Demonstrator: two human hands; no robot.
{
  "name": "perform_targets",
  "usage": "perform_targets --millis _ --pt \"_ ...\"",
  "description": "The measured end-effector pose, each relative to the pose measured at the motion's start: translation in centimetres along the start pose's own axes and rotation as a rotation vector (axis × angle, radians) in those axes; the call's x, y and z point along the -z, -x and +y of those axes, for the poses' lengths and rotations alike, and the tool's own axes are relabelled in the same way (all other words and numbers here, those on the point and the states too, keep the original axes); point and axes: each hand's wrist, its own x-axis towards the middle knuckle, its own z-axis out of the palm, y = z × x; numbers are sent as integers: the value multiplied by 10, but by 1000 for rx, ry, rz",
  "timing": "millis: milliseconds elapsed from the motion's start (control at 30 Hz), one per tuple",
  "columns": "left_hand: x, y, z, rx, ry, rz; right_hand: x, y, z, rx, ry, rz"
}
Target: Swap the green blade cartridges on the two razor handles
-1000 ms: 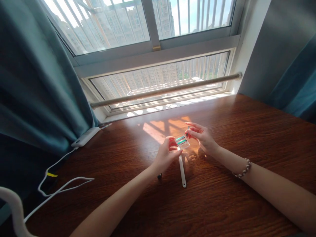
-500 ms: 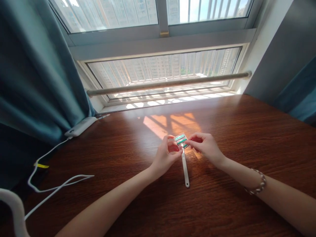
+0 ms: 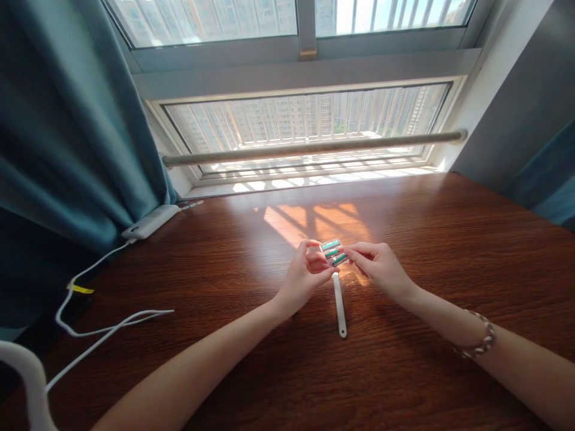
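My left hand (image 3: 308,272) is closed on the left side of a small clear case (image 3: 324,249), its thumb below and fingers above. Three razor cartridges (image 3: 332,254) with green strips show at the case; the lowest one sits at a slant. At the right edge, my right hand (image 3: 380,263) pinches with thumb and forefinger. Whether those fingertips grip a single cartridge or the case itself is hard to tell. Below both hands, a slim white razor handle (image 3: 340,308) lies on the brown wooden table (image 3: 251,377), its upper end close under the left thumb.
A white power strip (image 3: 150,222) lies by the blue curtain (image 3: 85,131) at left, with a white cable (image 3: 108,329) running over the table. A white curved stand (image 3: 27,377) rises at the lower left. Behind the table are a metal rail (image 3: 309,148) and a window.
The case has turned slightly, so its three green strips show more fully. My right fingers have shifted up a little along its right edge. The view has tilted slightly.
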Motion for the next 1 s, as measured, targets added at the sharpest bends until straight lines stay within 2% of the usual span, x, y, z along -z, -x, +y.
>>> perform_targets --millis 267,600,700,833,1000 --pt "-2 3 2 -14 38 -16 -2 -1 6 35 -22 71" --pt "-3 2 2 -14 89 4 -7 -2 14 -76 -215 99" --pt "-3 2 2 -18 90 9 -7 -2 14 -109 -219 58" --pt "-4 2 4 -1 102 -9 -7 -1 9 -175 -233 -74" --pt "-4 1 7 32 157 -40 -8 0 8 -187 -221 -91"
